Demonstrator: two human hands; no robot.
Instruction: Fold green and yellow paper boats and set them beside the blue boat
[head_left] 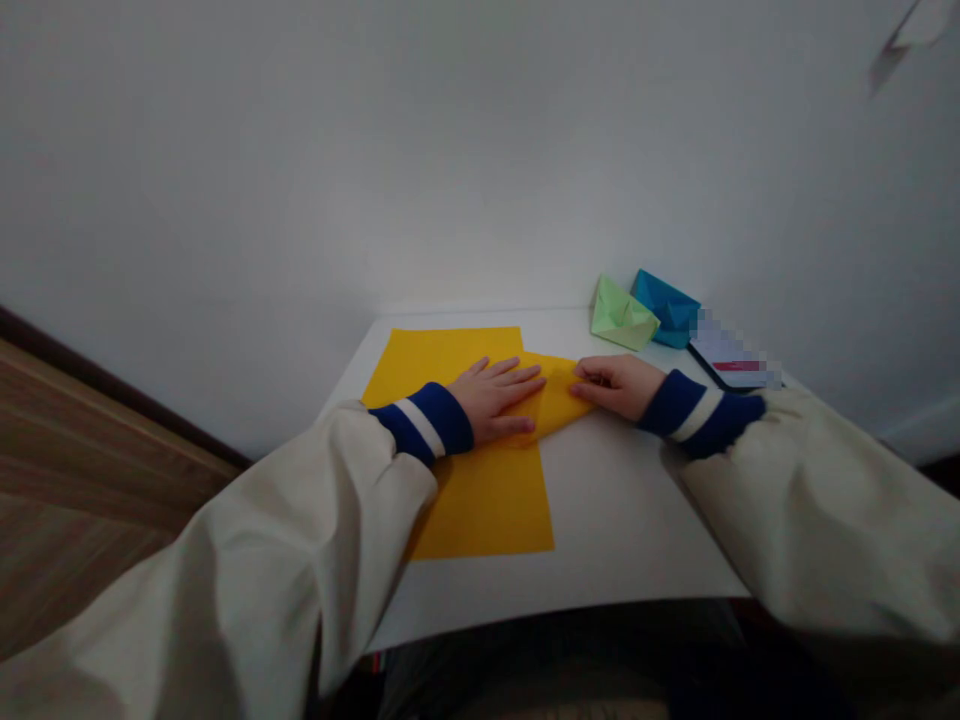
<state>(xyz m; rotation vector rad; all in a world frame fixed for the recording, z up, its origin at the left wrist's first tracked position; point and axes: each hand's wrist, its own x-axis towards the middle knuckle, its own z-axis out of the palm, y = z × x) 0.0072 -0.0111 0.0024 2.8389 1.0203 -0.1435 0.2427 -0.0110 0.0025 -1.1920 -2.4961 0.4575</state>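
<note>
A folded piece of yellow paper lies partly over a larger flat yellow sheet. My left hand rests on the folded paper with its fingers spread, palm down. At the paper's right end, my right hand pinches its edge between thumb and fingers. The fold under my left palm is hidden. Beyond my right hand sit a light green folded paper boat and a blue one, close together.
Everything lies on a white table set against a pale wall. A phone with a lit screen, partly blurred out, lies at the table's right side. Wooden furniture stands at the left.
</note>
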